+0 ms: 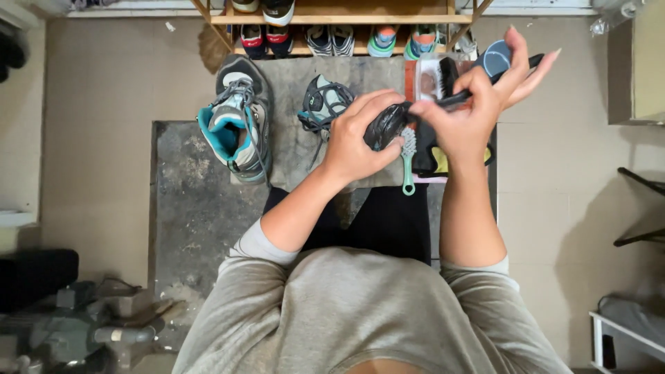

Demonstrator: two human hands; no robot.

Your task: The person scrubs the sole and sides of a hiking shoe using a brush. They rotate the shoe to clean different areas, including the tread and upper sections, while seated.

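The left hand (357, 135) holds a small shiny black pouch (385, 125) tight. The right hand (471, 114) pinches a thin black brush (485, 82). Holding the pouch steady helps.

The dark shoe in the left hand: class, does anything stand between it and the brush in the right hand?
Nothing visible does. The left hand grips the dark shoe, and the right hand holds the dark brush directly against its upper end. The green brush hangs below, clear of the contact.
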